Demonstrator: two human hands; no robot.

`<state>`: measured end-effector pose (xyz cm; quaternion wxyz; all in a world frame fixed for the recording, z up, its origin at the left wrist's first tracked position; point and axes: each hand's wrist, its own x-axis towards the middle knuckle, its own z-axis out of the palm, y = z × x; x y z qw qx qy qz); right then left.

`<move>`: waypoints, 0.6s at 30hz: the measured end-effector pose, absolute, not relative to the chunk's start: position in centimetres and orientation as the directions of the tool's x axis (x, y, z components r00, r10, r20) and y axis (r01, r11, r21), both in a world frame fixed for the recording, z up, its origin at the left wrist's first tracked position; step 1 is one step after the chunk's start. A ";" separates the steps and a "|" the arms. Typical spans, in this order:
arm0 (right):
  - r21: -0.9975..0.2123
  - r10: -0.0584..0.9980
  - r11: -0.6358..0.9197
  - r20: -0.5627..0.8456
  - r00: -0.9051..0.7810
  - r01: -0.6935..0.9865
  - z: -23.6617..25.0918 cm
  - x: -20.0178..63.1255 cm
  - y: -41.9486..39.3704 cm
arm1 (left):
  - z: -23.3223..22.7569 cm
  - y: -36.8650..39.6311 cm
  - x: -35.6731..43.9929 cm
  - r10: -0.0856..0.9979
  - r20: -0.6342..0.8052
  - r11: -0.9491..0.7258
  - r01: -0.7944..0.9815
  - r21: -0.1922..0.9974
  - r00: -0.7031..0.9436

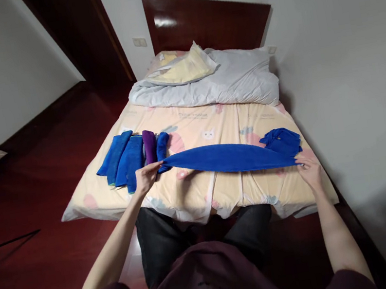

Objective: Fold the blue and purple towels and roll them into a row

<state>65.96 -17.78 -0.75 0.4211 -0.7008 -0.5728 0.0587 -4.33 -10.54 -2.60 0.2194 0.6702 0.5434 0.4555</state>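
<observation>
Maroon shirt (pixel 209 285) nearest — left hand (pixel 146 177) and right hand (pixel 309 170), each grip clamped on 1 stretched blue cloth (pixel 223 158).

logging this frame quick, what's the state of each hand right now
Left hand: closed, holding one end of the long, stretched-out blue fabric cloth.
Right hand: closed, holding the cloth's other end.

Single head-height view, forward and down past the person's dark trousers (pixel 160 243), bed (pixel 227 126) close ahead.
</observation>
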 end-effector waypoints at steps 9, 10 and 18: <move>-0.635 0.910 -0.238 0.118 0.397 0.734 -11.3 66.0 -22.7 | -14.2 -13.6 -4.0 0.952 0.126 -0.282 0.631 0.723 0.280; -0.618 0.917 -0.246 0.102 0.386 0.747 -12.1 66.0 -22.9 | -14.8 -13.8 -3.9 0.941 0.127 -0.313 0.661 0.682 0.315; -0.484 0.965 -0.217 0.023 0.260 0.848 -14.1 66.3 -24.2 | -15.1 -15.5 -4.8 0.887 -0.014 -0.429 0.834 0.345 0.462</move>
